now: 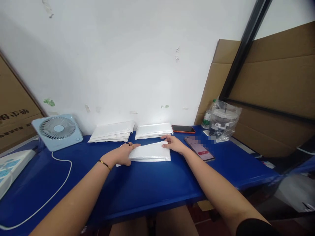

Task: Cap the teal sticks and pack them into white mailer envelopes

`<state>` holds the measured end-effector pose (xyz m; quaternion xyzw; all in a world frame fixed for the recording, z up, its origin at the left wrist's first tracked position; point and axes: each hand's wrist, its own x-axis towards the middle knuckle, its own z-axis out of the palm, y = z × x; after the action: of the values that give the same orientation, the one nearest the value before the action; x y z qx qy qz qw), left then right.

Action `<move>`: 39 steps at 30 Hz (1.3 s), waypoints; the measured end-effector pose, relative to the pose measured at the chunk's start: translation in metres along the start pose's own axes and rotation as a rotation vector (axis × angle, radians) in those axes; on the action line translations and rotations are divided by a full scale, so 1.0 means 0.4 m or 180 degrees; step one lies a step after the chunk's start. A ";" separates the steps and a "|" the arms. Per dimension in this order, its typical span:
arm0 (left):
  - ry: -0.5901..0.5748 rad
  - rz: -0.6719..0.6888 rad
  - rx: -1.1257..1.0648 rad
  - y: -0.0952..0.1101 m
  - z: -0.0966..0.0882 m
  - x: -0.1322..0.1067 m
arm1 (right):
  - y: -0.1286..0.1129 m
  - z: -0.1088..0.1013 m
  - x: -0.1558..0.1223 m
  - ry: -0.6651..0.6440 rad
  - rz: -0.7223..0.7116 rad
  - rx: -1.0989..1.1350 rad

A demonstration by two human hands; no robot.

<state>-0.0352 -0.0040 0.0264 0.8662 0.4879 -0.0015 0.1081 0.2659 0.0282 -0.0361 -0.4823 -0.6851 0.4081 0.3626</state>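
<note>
A white bubble mailer (150, 152) lies flat on the blue table in front of me, with the edge of another white layer showing under it. My left hand (125, 154) holds its left end, fingers over the top and thumb at the near side. At the far right corner, my right hand (172, 144) grips the mailer between thumb and fingers. Behind it are a left stack of white mailers (110, 131) and a smaller right stack (154, 130) against the wall. My right fingertips are close to that smaller stack.
A light blue fan (57, 131) with a white cable stands left, near a white power strip (14, 170). Right of my hand lie a lit phone (199, 149) and an orange-edged phone (183, 129). A bottle (207, 118) and a bagged cup (223, 123) stand by the cardboard (278, 78).
</note>
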 end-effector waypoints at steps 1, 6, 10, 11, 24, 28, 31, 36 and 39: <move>-0.0122 0.0005 0.0038 0.002 -0.007 -0.003 | -0.001 0.000 0.000 -0.0026 0.0004 0.0030; -0.0412 -0.0076 0.0464 0.023 -0.090 -0.023 | -0.010 -0.004 0.000 -0.0109 0.0127 0.0216; -0.0636 -0.0367 0.0676 0.053 -0.179 -0.038 | -0.012 -0.010 -0.001 0.0039 0.0227 0.0286; -0.0638 -0.0449 0.0698 0.062 -0.197 -0.041 | -0.012 -0.011 -0.001 0.0046 0.0234 0.0291; -0.0435 -0.0848 0.0664 0.091 -0.281 -0.054 | 0.006 -0.018 0.004 -0.0110 0.0166 0.0206; -0.0234 -0.0825 0.0437 0.111 -0.312 -0.052 | 0.002 -0.019 0.002 -0.0137 0.0146 0.0194; -0.0257 -0.0774 0.0517 0.131 -0.333 -0.046 | -0.001 -0.019 -0.002 -0.0159 0.0135 0.0157; -0.0239 -0.0814 0.0383 0.109 -0.354 -0.029 | -0.014 -0.022 -0.012 -0.0289 0.0057 0.0060; -0.0244 -0.0902 0.0419 0.077 -0.362 -0.031 | -0.032 -0.021 -0.024 -0.0541 -0.0233 -0.0179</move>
<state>-0.0304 -0.0025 0.1748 0.7932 0.5996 -0.0817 0.0683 0.2714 0.0182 -0.0221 -0.4305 -0.7418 0.4146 0.3042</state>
